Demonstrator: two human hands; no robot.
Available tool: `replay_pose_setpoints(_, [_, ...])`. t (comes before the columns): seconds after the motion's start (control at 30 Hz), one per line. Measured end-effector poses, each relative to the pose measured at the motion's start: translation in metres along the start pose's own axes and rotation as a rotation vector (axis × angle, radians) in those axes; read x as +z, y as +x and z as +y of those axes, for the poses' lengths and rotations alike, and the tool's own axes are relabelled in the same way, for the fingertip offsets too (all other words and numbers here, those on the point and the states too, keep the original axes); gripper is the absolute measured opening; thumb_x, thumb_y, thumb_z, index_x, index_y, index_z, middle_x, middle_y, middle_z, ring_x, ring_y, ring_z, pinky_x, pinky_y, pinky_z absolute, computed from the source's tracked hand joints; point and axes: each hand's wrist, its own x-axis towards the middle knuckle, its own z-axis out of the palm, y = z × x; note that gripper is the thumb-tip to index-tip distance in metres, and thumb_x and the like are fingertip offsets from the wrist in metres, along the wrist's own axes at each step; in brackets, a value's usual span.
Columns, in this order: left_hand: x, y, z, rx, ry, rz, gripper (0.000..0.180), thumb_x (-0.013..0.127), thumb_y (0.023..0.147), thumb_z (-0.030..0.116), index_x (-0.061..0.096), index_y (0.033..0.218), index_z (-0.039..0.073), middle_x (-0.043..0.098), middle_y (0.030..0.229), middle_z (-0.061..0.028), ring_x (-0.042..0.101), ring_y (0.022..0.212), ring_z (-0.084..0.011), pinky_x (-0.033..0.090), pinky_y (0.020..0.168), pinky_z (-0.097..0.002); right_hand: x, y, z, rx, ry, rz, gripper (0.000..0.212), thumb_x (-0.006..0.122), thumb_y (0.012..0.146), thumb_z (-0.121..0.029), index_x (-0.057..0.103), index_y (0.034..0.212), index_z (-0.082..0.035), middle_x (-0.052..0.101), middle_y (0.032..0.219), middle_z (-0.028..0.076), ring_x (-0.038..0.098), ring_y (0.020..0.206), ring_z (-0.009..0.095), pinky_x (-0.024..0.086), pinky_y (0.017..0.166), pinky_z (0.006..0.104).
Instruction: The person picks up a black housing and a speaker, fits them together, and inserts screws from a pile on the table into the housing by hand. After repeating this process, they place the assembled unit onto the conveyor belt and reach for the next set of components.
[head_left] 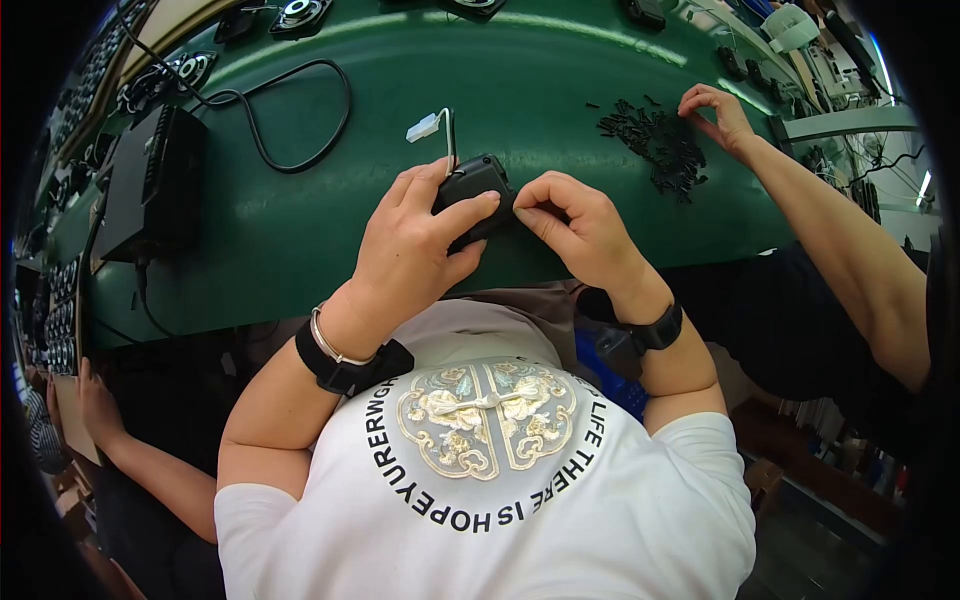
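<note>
A small black plastic case [474, 190] is tilted up above the green table. My left hand [418, 222] grips it, with the thumb across its face and the fingers round its left and far side. From its far end a light-coloured lead rises to a white plug connector [424, 127]. My right hand [578, 222] is closed in a pinch at the right edge of the case. Anything between those fingertips is hidden or too small to make out.
On the green table [390, 100], a pile of small black pieces [655, 145] lies right, beside another person's hand [720, 112]. A black power box [155, 185] and a looped black cable [345, 110] are left. Loose speakers [298, 12] line the far edge. Another person's hand [98, 405] shows lower left.
</note>
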Motion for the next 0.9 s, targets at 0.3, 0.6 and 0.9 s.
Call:
replay_pose_setpoints(0.3, [0.0, 0.002, 0.001, 0.0, 0.008, 0.008, 0.049, 0.079, 0.064, 0.009, 0.07, 0.111, 0.018, 0.057, 0.121, -0.0219, 0.058, 0.109, -0.0382, 0.052, 0.089, -0.0431, -0.02, 0.012, -0.007, 0.044, -0.055, 0.109, 0.015, 0.069, 0.087, -0.004, 0.063, 0.101, 0.0, 0.061, 0.087, 0.001, 0.056, 0.076, 0.008, 0.047, 0.071, 0.0217])
replay_pose_setpoints(0.6, [0.001, 0.003, 0.003, -0.002, -0.005, 0.006, 0.047, 0.079, 0.064, 0.009, 0.07, 0.11, 0.017, 0.058, 0.12, -0.0219, 0.058, 0.109, -0.0379, 0.053, 0.088, -0.0428, -0.118, 0.092, 0.059, 0.096, -0.875, 0.249, 0.024, 0.068, 0.087, -0.019, 0.065, 0.1, 0.001, 0.068, 0.089, 0.011, 0.064, 0.078, 0.02, 0.052, 0.073, 0.0314])
replay_pose_setpoints(0.9, [-0.001, 0.003, 0.003, -0.014, -0.005, 0.0, 0.049, 0.079, 0.064, 0.01, 0.069, 0.111, 0.018, 0.057, 0.122, -0.0205, 0.057, 0.109, -0.0372, 0.051, 0.09, -0.0435, -0.074, 0.06, 0.01, 0.115, -0.027, 0.046, 0.013, 0.067, 0.088, -0.009, 0.066, 0.097, 0.0, 0.066, 0.085, 0.007, 0.062, 0.074, 0.016, 0.05, 0.071, 0.0284])
